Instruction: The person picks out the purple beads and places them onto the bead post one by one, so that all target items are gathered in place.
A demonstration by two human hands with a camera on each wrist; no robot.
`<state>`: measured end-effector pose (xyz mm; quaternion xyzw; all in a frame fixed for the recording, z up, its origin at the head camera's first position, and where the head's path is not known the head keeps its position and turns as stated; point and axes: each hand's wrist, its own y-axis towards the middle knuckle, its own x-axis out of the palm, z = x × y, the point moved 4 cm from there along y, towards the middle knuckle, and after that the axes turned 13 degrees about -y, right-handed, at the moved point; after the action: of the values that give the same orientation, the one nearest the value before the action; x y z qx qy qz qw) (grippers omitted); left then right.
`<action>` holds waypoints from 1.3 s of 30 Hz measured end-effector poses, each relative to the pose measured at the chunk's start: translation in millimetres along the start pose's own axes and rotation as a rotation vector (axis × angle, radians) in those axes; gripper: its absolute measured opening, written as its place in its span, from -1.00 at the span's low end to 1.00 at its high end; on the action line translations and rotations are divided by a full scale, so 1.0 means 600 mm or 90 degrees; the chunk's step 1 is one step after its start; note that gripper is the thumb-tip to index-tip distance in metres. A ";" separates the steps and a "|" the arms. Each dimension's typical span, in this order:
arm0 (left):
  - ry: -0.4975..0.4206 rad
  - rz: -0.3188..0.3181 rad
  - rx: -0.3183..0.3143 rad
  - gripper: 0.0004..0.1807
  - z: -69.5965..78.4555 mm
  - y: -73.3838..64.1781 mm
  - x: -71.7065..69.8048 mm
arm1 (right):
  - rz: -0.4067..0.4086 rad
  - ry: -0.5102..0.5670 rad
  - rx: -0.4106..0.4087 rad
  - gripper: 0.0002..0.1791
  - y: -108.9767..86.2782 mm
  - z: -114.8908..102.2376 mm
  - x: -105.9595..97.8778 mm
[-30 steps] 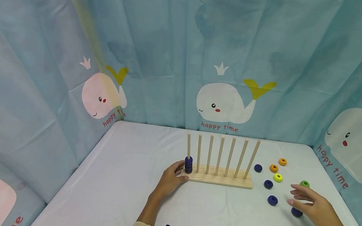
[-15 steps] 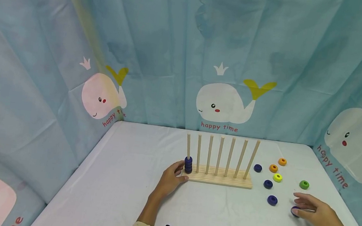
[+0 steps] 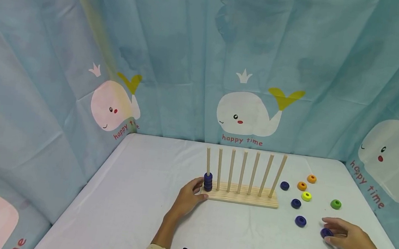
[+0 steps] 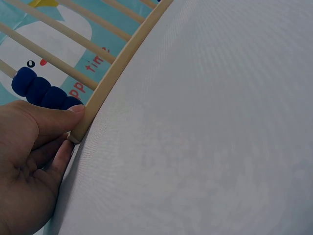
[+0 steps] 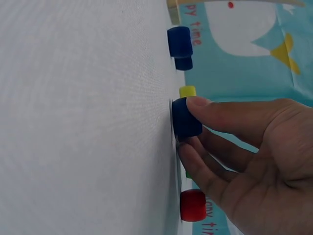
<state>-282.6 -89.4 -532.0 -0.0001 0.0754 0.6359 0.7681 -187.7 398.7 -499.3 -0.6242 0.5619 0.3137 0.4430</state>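
Observation:
My left hand (image 3: 187,198) grips the left end of a wooden peg rack (image 3: 242,199), thumb at its front edge and fingers behind and beneath. Several dark blue beads (image 3: 207,181) are stacked on its leftmost peg; the other upright pegs are bare. In the left wrist view the thumb (image 4: 73,113) lies against the base beside the lowest blue bead. At the right, my right hand (image 3: 352,239) has a loose dark blue bead (image 5: 186,119) between thumb and fingers, low at the white tabletop. The thumb touches one side of that bead.
Left of the right hand lie loose blue beads (image 3: 300,221), a yellow bead (image 3: 306,196) and orange beads (image 3: 301,186). A green bead (image 3: 336,204) lies beyond that hand. The right wrist view also shows a red bead (image 5: 192,205) beside the fingers. A whale-print curtain (image 3: 185,57) surrounds the table.
My right hand has come down toward the near side and closed thumb and fingers about the blue bead, uncovering the green bead. My left hand and the rack have stayed put.

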 end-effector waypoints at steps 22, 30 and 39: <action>-0.003 0.002 -0.002 -0.26 0.000 -0.002 0.000 | 0.031 -0.027 -0.001 -0.32 0.003 -0.009 -0.011; -0.006 0.002 -0.003 -0.26 0.002 -0.001 0.001 | 0.071 -0.023 -0.011 -0.37 0.007 -0.044 -0.032; -0.006 0.003 -0.002 -0.26 0.000 0.000 0.000 | 0.160 -0.013 -0.064 -0.41 0.001 -0.089 -0.050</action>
<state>-282.7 -89.1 -531.9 0.0015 0.0708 0.6379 0.7668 -199.3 363.0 -450.9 -0.5673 0.6145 0.4009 0.3740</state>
